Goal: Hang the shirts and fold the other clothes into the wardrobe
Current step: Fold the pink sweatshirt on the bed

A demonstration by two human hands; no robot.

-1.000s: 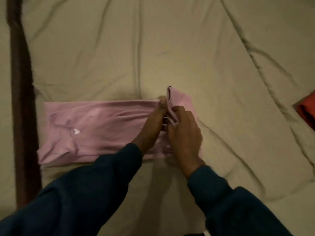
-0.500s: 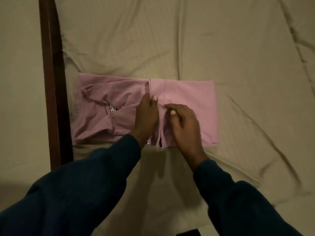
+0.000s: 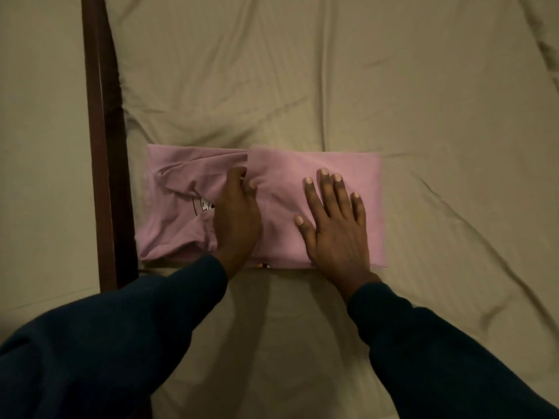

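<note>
A pink garment [image 3: 302,164] lies folded into a flat rectangle on the beige bedsheet [image 3: 332,71]. Its right half is doubled over onto the left half, where a small printed label shows near the neck. My right hand [image 3: 334,225] lies flat on the folded-over part with fingers spread and straight. My left hand [image 3: 237,216] presses on the fold's edge at the middle of the garment, fingers together and partly tucked against the cloth.
A dark wooden bed rail [image 3: 104,146] runs from top to bottom just left of the garment. Wrinkled sheet spreads to the right and behind. Both my dark blue sleeves [image 3: 121,343] fill the lower part of the view.
The right end of the garment has been laid over toward the left. Both hands let go of the pinched edge and now lie on the cloth, the right one flattened out.
</note>
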